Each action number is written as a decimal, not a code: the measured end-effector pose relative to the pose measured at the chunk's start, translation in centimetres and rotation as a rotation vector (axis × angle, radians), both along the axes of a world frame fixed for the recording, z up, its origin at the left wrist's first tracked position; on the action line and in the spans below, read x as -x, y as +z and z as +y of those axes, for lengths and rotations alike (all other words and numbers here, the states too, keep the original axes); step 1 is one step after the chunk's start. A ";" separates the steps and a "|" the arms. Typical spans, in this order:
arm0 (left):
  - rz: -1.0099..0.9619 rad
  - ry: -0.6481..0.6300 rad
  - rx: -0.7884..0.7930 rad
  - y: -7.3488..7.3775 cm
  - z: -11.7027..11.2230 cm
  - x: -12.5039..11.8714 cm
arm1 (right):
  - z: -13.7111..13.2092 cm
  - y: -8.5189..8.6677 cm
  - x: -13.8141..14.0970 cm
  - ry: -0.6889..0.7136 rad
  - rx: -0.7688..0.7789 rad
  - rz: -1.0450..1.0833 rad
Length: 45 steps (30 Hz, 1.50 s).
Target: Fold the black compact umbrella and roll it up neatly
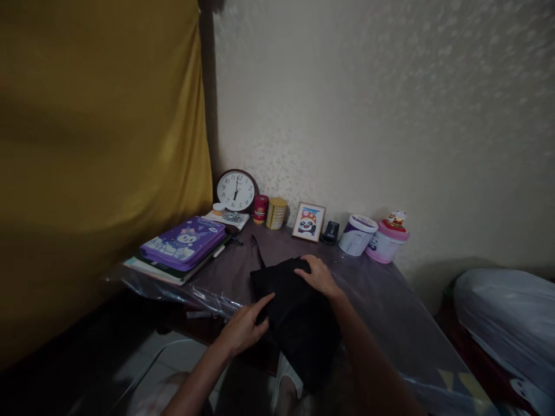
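Observation:
A black cloth item (290,306) lies over the front edge of the table, its lower part hanging down toward me. A thin dark strap (259,251) sticks up from its far left corner; whether it is a bag or a garment I cannot tell. My left hand (245,326) holds the item's left edge, index finger stretched along the top and thumb lower down. At the far right corner, my right hand (319,276) grips the fabric between thumb and curled fingers.
On the brown, plastic-covered table (381,312), a purple zip case (184,242) tops some books at left. Along the wall stand a clock (236,190), a red can (261,209), a yellow tin (276,214), a panda picture (309,222), a stapler-like black object (330,233) and two tubs (358,235).

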<state>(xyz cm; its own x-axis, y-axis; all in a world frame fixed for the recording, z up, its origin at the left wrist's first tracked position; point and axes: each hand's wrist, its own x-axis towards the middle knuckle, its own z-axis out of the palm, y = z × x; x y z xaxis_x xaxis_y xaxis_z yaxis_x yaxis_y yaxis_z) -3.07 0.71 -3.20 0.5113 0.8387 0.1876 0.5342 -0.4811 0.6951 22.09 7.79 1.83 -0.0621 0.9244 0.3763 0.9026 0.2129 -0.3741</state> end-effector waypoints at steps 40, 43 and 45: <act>0.048 0.012 0.044 0.5 -0.1 0.1 | -1.9 3.1 -2.4 -0.209 0.230 0.398; 0.021 -0.016 0.001 1.0 -0.6 -0.2 | -1.3 2.6 -2.4 -0.305 0.216 0.334; 0.027 -0.053 -0.043 1.2 -0.7 -0.3 | -1.0 2.3 -2.4 -0.351 0.219 0.297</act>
<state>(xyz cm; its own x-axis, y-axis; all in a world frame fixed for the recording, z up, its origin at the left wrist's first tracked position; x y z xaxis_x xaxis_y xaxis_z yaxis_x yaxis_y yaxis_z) -2.81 -0.01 -1.96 0.5598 0.8020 0.2085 0.5253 -0.5380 0.6592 24.46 6.74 4.17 0.3465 0.9296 0.1257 0.7538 -0.1961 -0.6272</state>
